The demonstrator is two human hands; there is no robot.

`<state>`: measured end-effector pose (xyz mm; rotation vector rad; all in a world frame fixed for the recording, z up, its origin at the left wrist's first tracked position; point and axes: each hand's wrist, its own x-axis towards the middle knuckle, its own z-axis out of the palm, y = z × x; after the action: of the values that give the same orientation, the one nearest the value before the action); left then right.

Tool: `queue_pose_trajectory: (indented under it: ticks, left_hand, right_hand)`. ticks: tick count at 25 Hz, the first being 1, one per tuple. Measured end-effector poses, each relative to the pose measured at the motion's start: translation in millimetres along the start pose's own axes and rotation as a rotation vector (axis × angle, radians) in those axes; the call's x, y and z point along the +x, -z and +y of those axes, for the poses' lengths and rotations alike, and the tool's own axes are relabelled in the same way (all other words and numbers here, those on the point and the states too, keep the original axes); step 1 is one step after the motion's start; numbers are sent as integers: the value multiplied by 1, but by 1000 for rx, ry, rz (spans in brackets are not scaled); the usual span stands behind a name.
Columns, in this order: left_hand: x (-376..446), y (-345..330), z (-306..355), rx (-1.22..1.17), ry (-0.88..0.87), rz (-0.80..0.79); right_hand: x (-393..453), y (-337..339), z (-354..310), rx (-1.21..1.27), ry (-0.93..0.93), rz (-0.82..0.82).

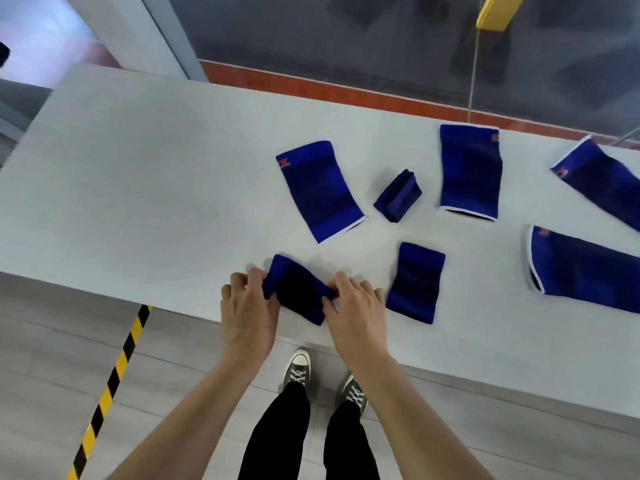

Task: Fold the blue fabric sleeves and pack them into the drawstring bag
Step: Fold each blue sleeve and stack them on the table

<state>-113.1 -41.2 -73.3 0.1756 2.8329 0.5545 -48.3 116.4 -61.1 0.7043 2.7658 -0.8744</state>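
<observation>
A small blue fabric sleeve (298, 289) lies near the front edge of the white table (145, 188). My left hand (247, 306) pinches its left end and my right hand (356, 306) pinches its right end. Another small blue sleeve (417, 282) lies flat just to the right. A folded blue bundle (398, 196) sits farther back. Larger blue sleeves lie flat: one behind my hands (320, 190), one at the back (470, 171), and two at the right edge (602, 181) (588, 268). No drawstring bag is in view.
The table's front edge runs diagonally under my wrists. Below it are a grey floor, a yellow-and-black striped line (114, 379) and my shoes (298, 368). A glass wall with an orange base strip (346, 95) stands behind the table.
</observation>
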Motion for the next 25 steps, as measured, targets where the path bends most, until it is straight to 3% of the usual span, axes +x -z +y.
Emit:
queue_pose_trajectory:
  ticks: [6, 12, 17, 22, 25]
  left_hand:
    - [3, 4, 52, -315, -194, -26]
    - [24, -17, 138, -419, -428, -147]
    - [37, -43, 169, -377, -485, -232]
    - [45, -53, 181, -140, -685, -143]
    - [47, -56, 184, -99, -700, -145]
  right_hand:
    - [-27, 22, 31, 207, -92, 157]
    - [-41, 55, 82, 399, -395, 297]
    - [-46, 66, 101, 420, -548, 291]
    - [-41, 63, 105, 418, -556, 283]
    - [-35, 62, 105, 399, -531, 274]
